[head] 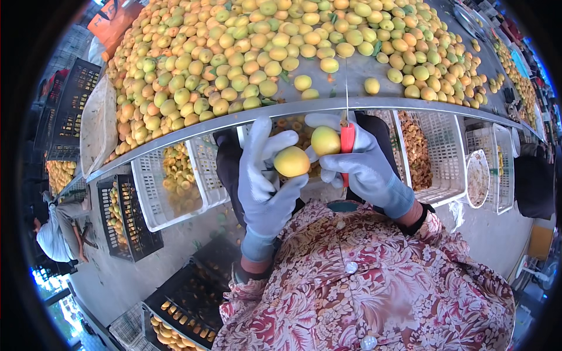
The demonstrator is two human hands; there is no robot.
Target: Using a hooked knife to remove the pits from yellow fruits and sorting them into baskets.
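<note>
Both my hands wear pale grey coated gloves and are raised before my lap, just below the metal table's front edge. In my left hand (270, 184) is a yellow apricot (292, 161), held between thumb and fingers. My right hand (366, 164) holds a second, greener apricot (326, 141) at its fingertips. That same hand also grips a slim tool with a red handle (347, 142), upright against the palm. The two apricots are close together but apart. Beyond the edge, a large heap of apricots (246, 48) covers much of the metal table (351, 83).
Below the table stand a white crate (149, 193) of apricot halves and another white crate (445, 153) beside brown pieces (417, 153). Black crates (149, 223) with fruit are at left. A white tub (99, 125) leans at the table's left edge. Another person (59, 232) sits far left.
</note>
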